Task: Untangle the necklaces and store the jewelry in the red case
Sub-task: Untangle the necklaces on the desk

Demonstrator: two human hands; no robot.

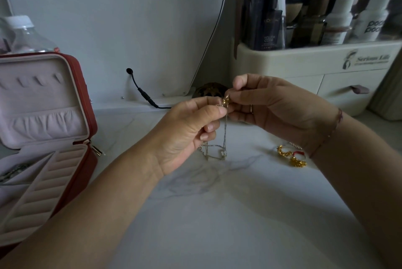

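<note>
My left hand and my right hand meet above the marble tabletop, both pinching a small gold pendant. A thin silver necklace chain hangs down from the pinch and pools in loops on the table. Two gold hoop earrings and a red-and-white ring lie on the table under my right wrist. The red jewelry case stands open at the left, its pink lid upright and ring rolls showing; a dark chain lies in one of its compartments.
A cream cosmetic organizer with bottles and a drawer stands at the back right. A mirror base with a black cable runs along the back. A clear plastic bottle rises behind the case. A brown hair clip lies behind my hands.
</note>
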